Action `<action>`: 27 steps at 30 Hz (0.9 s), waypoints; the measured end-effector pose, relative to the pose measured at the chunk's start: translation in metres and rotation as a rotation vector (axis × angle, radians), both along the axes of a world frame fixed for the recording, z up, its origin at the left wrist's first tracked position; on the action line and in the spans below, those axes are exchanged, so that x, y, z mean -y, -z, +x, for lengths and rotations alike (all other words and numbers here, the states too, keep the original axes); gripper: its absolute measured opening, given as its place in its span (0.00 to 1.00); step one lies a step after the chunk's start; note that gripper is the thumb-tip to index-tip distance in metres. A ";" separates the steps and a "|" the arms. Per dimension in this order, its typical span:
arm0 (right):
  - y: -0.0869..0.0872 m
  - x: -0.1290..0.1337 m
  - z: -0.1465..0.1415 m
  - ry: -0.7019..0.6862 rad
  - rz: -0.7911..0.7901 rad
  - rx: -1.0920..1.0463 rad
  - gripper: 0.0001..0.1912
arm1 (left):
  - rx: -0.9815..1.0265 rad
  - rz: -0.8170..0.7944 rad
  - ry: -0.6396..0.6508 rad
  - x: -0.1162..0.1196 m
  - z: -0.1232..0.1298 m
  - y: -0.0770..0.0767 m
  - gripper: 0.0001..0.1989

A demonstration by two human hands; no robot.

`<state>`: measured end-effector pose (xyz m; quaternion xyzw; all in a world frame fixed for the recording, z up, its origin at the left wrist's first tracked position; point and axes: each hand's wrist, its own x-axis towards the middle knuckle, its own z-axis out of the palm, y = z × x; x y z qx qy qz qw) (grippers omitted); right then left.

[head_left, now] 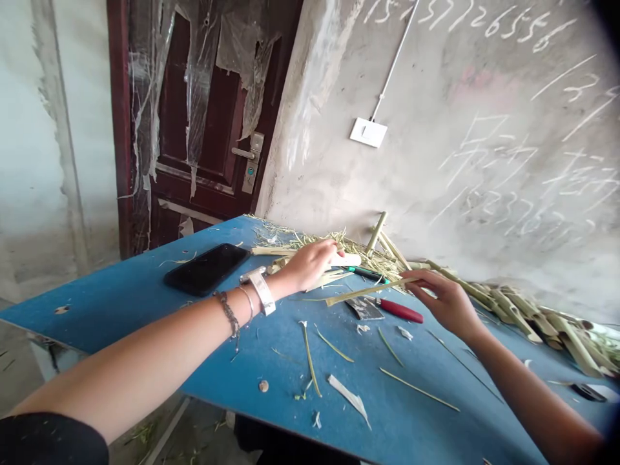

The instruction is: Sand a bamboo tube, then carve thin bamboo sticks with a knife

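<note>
My right hand [443, 297] pinches one end of a thin, flat pale-green strip [363, 292] that looks like split plant stalk; its other end points left over the table. At the pile of shavings, my left hand [312, 261] has its fingers curled, knuckles up. A pale stick-like piece [347, 259] shows just beside those fingers, but whether they grip it is hidden. Below the strip lies a broad-bladed tool with a red handle [401, 310]. A green and black slim tool [367, 274] rests between my hands.
The blue table [232, 355] carries a black phone [206, 268] at left and scattered thin strips. Shavings [290, 240] heap along the wall, with cut stalk sections [516, 310] at right. A dark looped object [588, 391] sits near the right edge.
</note>
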<state>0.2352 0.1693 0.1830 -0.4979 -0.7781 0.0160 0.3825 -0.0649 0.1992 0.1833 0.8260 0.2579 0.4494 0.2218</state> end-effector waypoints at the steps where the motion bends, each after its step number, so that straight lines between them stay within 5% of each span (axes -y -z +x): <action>1: 0.004 -0.003 0.006 -0.003 -0.083 -0.112 0.17 | 0.070 -0.087 0.031 -0.001 -0.001 -0.002 0.19; 4: 0.016 -0.011 0.023 -0.021 -0.268 -0.438 0.18 | 0.208 -0.257 0.062 -0.004 -0.004 -0.009 0.15; 8: 0.024 -0.014 0.036 -0.047 -0.316 -0.692 0.15 | 0.327 -0.330 0.153 -0.009 -0.011 -0.015 0.16; 12: 0.030 -0.015 0.039 -0.018 -0.324 -0.741 0.16 | 0.318 -0.310 0.135 -0.011 -0.018 -0.018 0.17; 19: 0.039 -0.023 0.042 0.017 -0.252 -0.771 0.11 | 0.123 -0.290 -0.205 -0.010 -0.017 -0.013 0.24; 27: 0.032 -0.019 0.043 0.023 -0.243 -0.948 0.13 | 0.371 -0.479 -0.018 -0.016 -0.009 -0.001 0.09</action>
